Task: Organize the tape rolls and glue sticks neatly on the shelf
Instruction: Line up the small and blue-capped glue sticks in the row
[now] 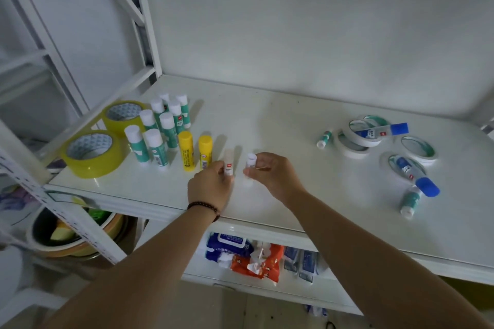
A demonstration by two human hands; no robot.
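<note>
On the white shelf (280,125), several teal glue sticks (160,131) stand upright at the left beside two yellow tape rolls (92,152). Two yellow glue sticks (185,149) stand to their right. My left hand (209,185) pinches a white glue stick (228,161) standing next to the yellow ones. My right hand (272,172) pinches another white glue stick (250,163) upright just to the right of it. At the right lie several white tape rolls (361,139), two blue-capped glue bottles (417,176) and two teal glue sticks (324,139) on their sides.
A white wall backs the shelf and a metal upright (149,21) stands at the back left corner. Below the shelf's front edge lie wipe packets (230,246) and an orange packet (267,259). Stacked bowls (69,235) sit low at the left.
</note>
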